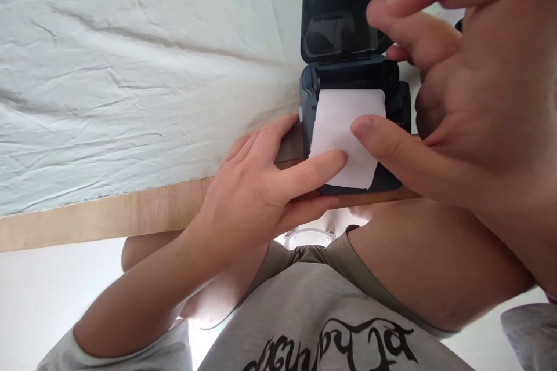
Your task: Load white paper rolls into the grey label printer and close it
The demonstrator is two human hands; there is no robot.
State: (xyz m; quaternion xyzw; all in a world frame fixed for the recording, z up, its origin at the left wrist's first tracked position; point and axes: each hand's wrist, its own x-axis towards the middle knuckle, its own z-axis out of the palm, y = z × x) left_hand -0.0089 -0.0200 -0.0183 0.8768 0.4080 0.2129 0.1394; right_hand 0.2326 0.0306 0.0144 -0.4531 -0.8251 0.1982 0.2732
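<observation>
A dark blue-black thermal printer [307, 87] sits at the table's front edge. Its lid [337, 23] is tipped up and back, and a strip of white paper [348, 122] comes out over its front, with an uneven lower edge. My left hand [256, 179] grips the near left corner of the printer: one finger lies on the paper, another is at the front edge, and the others are against the left side. Above the printer's right side hovers my right hand [461, 87], close to the camera, its thumb spread from its curled fingers, with nothing visible between them.
A wrinkled pale cloth [143, 81] covers the table, whose bare wooden edge [108, 208] runs along the front. My thighs [426, 255] are under and before that edge. Part of a dark object shows behind my right hand.
</observation>
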